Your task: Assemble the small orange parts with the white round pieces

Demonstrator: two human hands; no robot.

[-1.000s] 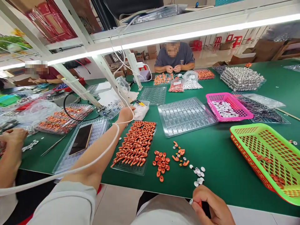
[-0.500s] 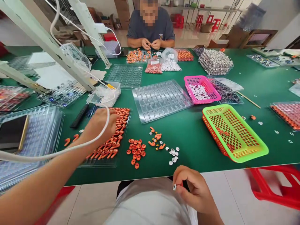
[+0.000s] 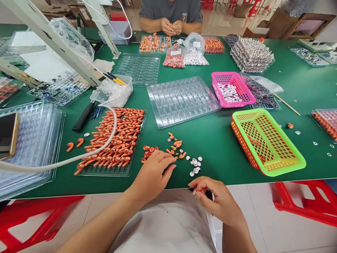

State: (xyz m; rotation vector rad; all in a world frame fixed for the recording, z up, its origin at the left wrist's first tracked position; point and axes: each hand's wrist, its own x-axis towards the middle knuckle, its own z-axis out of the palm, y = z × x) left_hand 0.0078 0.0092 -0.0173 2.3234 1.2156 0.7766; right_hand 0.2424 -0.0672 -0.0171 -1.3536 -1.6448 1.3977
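My left hand [image 3: 155, 172] reaches over the table, fingers stretched out and thumb apart, with nothing visible in it. It partly covers a cluster of round orange earbud caps [image 3: 151, 149]. Just beyond its fingertips lie loose orange earbud pieces [image 3: 178, 143] with small yellow bits. At the table's front edge my right hand [image 3: 219, 200] pinches a small earbud part [image 3: 194, 193], pale with some orange, mostly hidden by the fingers. White round caps [image 3: 195, 162] lie just beyond that hand. To the left, a tray [image 3: 110, 171] carries rows of orange earbud shells [image 3: 118, 137].
A green basket [image 3: 292, 140] nested in a red one stands right, a pink basket [image 3: 231, 104] of white parts behind. A clear tray [image 3: 181, 102] lies mid-table. A white cable [image 3: 65, 171] arches over the left side. Across the table, a person [image 3: 171, 17] works with both hands.
My left hand has come off the shell tray and moved right to the orange caps. My right hand stays near the edge, still pinching the small part. The view has tilted down.
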